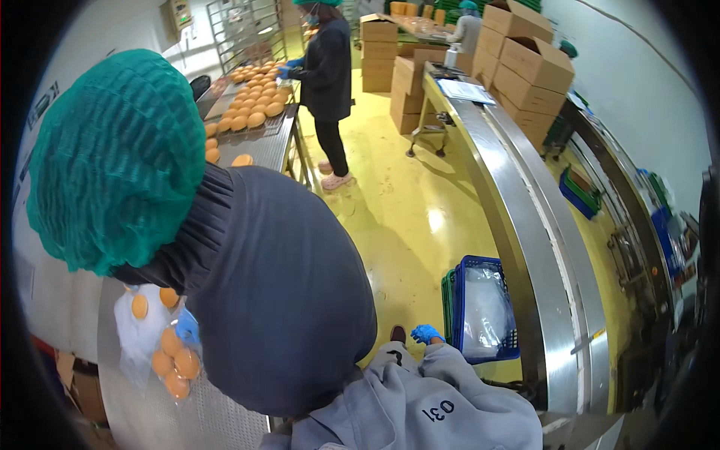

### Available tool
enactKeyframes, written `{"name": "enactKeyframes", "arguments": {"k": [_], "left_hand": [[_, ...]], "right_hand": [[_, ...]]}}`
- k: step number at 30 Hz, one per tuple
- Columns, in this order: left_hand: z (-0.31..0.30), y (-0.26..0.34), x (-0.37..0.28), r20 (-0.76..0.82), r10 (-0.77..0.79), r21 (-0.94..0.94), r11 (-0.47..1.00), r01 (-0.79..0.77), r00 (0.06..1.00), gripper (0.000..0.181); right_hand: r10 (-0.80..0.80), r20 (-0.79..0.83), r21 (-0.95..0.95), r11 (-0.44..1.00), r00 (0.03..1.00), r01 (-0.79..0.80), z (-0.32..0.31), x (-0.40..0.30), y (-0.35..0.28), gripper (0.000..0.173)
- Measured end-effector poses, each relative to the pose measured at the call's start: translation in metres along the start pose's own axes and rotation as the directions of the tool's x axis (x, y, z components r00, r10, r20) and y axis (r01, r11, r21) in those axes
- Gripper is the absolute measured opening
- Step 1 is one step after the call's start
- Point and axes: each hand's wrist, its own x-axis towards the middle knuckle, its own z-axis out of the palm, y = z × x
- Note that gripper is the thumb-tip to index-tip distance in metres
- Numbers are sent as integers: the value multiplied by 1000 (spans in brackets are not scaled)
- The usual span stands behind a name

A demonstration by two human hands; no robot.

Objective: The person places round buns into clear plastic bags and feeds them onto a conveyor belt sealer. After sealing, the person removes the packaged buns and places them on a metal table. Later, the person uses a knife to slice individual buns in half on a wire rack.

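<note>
My right hand (427,333), in a blue glove, hangs above the floor below my grey sleeve. Its fingers are loosely bent and apart, with no object visible in them. Just right of it stands a blue plastic crate (460,315) of clear plastic bags (485,309), with a green crate (448,298) beside it. My left hand is out of view. At lower left, a co-worker's blue-gloved hand (187,326) touches a clear bag of several round buns (185,363). More buns (140,306) lie on plastic bags on the perforated metal table (225,416).
A co-worker in a green hairnet (118,157) leans close on my left. Another person (329,62) stands by a table of buns (256,101). A long steel conveyor (506,185) curves along the right, near stacked cardboard boxes (529,73). The floor (388,225) is yellow.
</note>
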Motion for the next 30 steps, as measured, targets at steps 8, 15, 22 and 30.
{"name": "enactKeyframes", "arguments": {"k": [8,15,22,30], "left_hand": [[1,21,-50,-232,-173,-102,983,152,957,41],[-5,51,-58,-325,-212,-108,976,187,922,41],[16,117,-14,-298,-181,-59,984,171,937,41],[106,244,104,-64,-13,71,997,18,998,40]], "right_hand": [[-30,127,266,964,991,-5,-41,30,17,28],[-101,168,366,930,981,33,-59,36,42,33],[-25,-7,250,968,1000,26,-87,39,89,28],[128,141,615,766,982,-189,-148,-2,86,26]]}}
